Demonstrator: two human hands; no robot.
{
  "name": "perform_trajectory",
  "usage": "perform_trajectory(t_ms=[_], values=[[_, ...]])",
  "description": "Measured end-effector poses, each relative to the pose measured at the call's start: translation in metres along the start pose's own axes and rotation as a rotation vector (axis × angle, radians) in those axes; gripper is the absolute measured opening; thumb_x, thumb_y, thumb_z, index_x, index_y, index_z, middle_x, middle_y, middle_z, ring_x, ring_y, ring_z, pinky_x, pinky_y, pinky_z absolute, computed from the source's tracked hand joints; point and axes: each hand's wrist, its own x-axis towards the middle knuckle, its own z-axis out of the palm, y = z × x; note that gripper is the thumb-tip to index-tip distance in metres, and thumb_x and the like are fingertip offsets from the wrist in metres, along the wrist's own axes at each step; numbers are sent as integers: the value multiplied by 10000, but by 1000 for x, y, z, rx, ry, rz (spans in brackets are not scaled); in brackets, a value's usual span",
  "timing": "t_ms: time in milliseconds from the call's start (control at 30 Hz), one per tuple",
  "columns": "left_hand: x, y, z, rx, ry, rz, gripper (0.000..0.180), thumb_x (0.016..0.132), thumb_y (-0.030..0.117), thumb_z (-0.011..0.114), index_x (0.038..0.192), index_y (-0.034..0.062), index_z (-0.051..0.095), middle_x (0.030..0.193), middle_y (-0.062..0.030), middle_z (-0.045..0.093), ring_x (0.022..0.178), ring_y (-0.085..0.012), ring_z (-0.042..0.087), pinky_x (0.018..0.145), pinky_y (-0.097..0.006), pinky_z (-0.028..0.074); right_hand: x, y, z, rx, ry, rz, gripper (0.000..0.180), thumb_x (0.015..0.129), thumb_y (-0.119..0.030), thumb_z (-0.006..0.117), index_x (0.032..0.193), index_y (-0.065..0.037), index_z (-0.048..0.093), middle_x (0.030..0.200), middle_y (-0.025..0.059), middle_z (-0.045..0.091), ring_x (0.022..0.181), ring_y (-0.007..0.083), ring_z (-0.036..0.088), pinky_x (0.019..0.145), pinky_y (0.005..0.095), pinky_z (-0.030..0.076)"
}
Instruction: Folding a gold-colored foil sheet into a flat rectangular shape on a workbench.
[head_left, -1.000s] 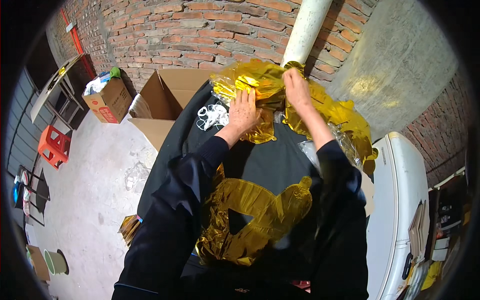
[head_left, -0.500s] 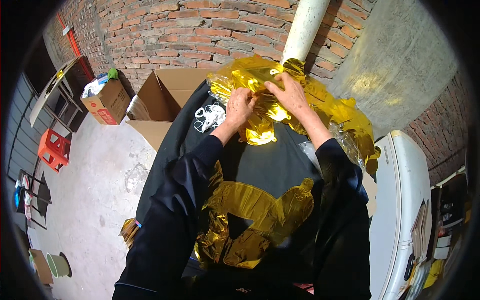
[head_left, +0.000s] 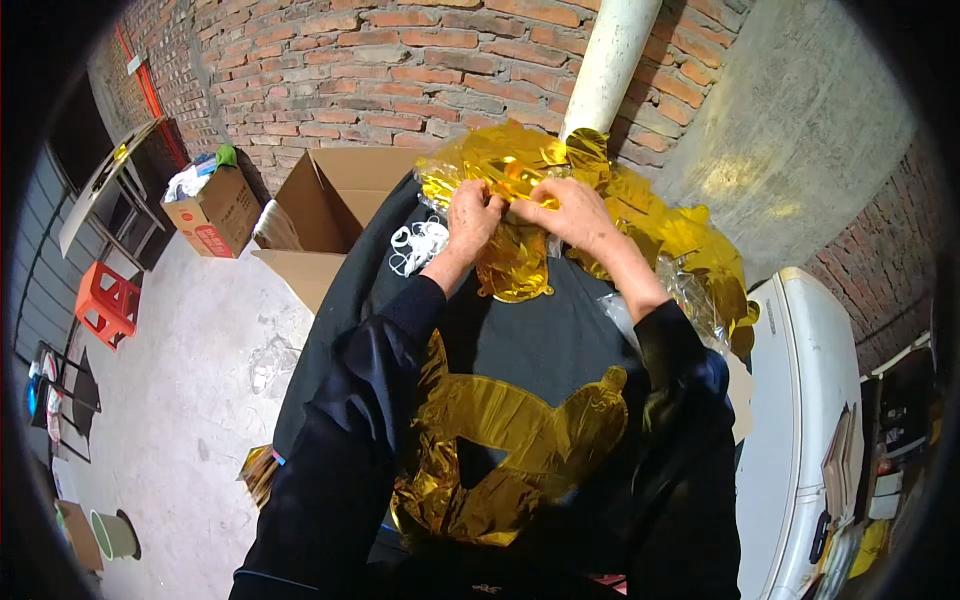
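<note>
At the far side of a table with a black cloth [head_left: 540, 340], both hands are closed on a gold foil balloon [head_left: 515, 268], flat and crinkled. My left hand [head_left: 472, 218] pinches its upper part. Close beside it, my right hand [head_left: 572, 215] has thumb and fingers pressed together on the foil; the fingertips are partly hidden. More gold foil balloons [head_left: 665, 220] lie heaped behind and to the right. Nearer me, a flat gold foil balloon [head_left: 500, 395] with a dark triangular opening is spread between my forearms. A bundle of white string [head_left: 418, 246] lies left of my left hand.
An open cardboard box [head_left: 345, 190] stands left of the table, with a filled carton [head_left: 215, 210] beyond. On the floor at left are a red stool [head_left: 108, 305] and a green bucket [head_left: 115, 535]. A white appliance [head_left: 800, 400] borders the right side, and clear plastic [head_left: 690, 290] lies near it.
My right hand has lowered toward my left, and its fingers have closed in on the foil. The balloon's hanging part has shifted slightly, and the whole view has tilted a little.
</note>
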Motion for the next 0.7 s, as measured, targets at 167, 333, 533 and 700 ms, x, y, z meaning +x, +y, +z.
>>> perform_trajectory(t_ms=[167, 333, 533, 700], values=[[7, 2, -1, 53, 65, -31, 211, 830, 198, 725, 841, -2, 661, 894, -196, 634, 928, -388, 600, 815, -465, 485, -7, -1, 21, -396, 206, -358, 259, 888, -313, 709, 947, -63, 681, 951, 116, 683, 997, 326, 634, 889, 419, 448], [-18, 32, -9, 55, 268, 337, 301, 848, 116, 725, 1076, 17, 555, 950, -180, 558, 906, -392, 554, 826, -474, 469, 23, 19, 12, -316, 300, -138, 156, 939, -170, 640, 981, -25, 603, 890, 182, 677, 880, 396, 658, 760, 511, 524], [-42, 33, 12, 115, -198, 502, 304, 889, 317, 701, 1016, 54, 616, 1018, -168, 594, 1018, -353, 585, 883, -447, 471, 57, 28, -5, -225, 348, -96, 261, 940, -136, 648, 1159, -51, 533, 888, 234, 697, 837, 451, 676, 717, 543, 522], [15, 17, 36, 567, -485, 263, 538, 937, 487, 608, 1302, 93, 618, 1304, -147, 581, 1247, -309, 528, 1022, -444, 421, 70, 28, -29, -228, 411, 22, 365, 941, -130, 663, 1278, -78, 536, 830, 246, 699, 758, 465, 682, 637, 548, 531]])
